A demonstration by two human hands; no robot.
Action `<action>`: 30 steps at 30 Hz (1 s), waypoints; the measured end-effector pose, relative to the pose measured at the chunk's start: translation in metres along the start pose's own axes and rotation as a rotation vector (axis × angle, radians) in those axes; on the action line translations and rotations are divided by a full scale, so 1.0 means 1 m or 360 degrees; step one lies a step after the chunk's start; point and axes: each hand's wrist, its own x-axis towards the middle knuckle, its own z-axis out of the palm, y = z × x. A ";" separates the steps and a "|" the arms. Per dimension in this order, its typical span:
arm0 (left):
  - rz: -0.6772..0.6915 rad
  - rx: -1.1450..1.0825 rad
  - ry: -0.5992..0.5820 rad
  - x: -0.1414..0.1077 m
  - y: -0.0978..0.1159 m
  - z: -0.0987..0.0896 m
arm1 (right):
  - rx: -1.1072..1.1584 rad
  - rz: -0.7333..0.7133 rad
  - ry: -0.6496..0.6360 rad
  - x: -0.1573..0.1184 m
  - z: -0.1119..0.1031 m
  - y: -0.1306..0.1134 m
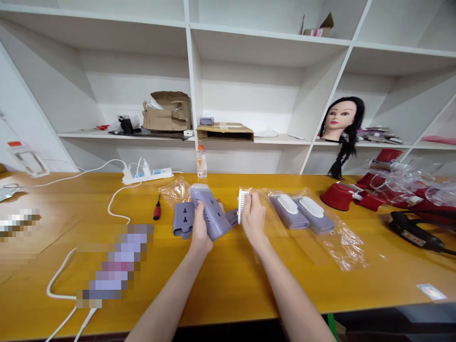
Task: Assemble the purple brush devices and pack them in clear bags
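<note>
The left hand (200, 228) is closed around a grey perforated plastic housing (213, 218), its fingers (199, 208) wrapped across the near face and the housing tilted upward, top end away from the person. The right hand (253, 221) is nearly closed, its fingers (247, 202) pinching a white toothed plastic piece (242, 205) upright, teeth facing the housing. The two held items are near each other but not touching.

Just beyond and left of the left fingers, a grey socket-faced plastic part (183, 219) lies on a crumpled clear plastic bag (174, 191). A small grey part (232, 217) lies between the two hands. Right of the right fingers, two grey units with white oval tops (288, 211) (313, 214) lie side by side on clear plastic wrapping (347, 251).

Further left of the left fingers are a red-handled screwdriver (157, 208) and a white power strip (147, 175). Beyond the hands stands a small plastic bottle (202, 162). Far right of the right fingers are red plastic parts (337, 197). A pixelated object (117, 266) on the yellow wooden bench (228, 294), nearer the person and left of the left arm, cannot be identified.
</note>
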 end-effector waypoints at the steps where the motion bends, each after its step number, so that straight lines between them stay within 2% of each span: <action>1: 0.0033 -0.0049 0.0088 0.001 0.006 -0.003 | -0.0107 0.0058 -0.0027 0.004 -0.002 0.007; 2: 0.0081 -0.0097 0.0105 0.003 0.013 -0.005 | -0.0251 0.0108 -0.0132 0.009 -0.003 0.015; 3: 0.0090 -0.0133 0.0033 0.003 0.020 -0.007 | -0.0410 0.0184 -0.0289 0.013 -0.003 0.022; 6: 0.0084 -0.0187 -0.0170 0.002 0.033 -0.010 | -0.0527 0.0311 -0.0439 0.019 0.002 0.044; 9: -0.0040 -0.0175 -0.0400 -0.001 0.033 -0.010 | -0.0540 0.0346 -0.0500 0.017 0.007 0.056; 12: -0.0275 -0.0104 -0.0710 -0.004 0.027 -0.010 | -0.0531 0.0302 -0.0455 0.016 0.001 0.052; 15: -0.0548 -0.0016 -0.0981 -0.006 0.023 -0.012 | -0.0264 0.0058 -0.0363 0.019 -0.017 0.036; 17: -0.0745 0.0064 -0.1133 -0.007 0.021 -0.015 | 0.0208 -0.0227 -0.0376 0.023 -0.029 0.024; 19: -0.0941 0.0166 -0.1268 -0.007 0.019 -0.019 | 0.0575 -0.0475 -0.0501 0.026 -0.038 0.015; 22: -0.1120 0.0342 -0.1308 -0.008 0.013 -0.022 | 0.0708 -0.0664 -0.0799 0.025 -0.042 0.007; 25: -0.0897 0.0626 -0.1165 -0.010 0.008 -0.020 | 0.0689 -0.0684 -0.0961 0.018 -0.038 0.005; 28: -0.0615 0.0913 -0.1171 -0.011 0.008 -0.016 | 0.0763 -0.0650 -0.0971 0.014 -0.032 0.007; 30: -0.0590 0.0985 -0.1175 -0.012 0.009 -0.014 | 0.0867 -0.0606 -0.0914 0.019 -0.031 0.014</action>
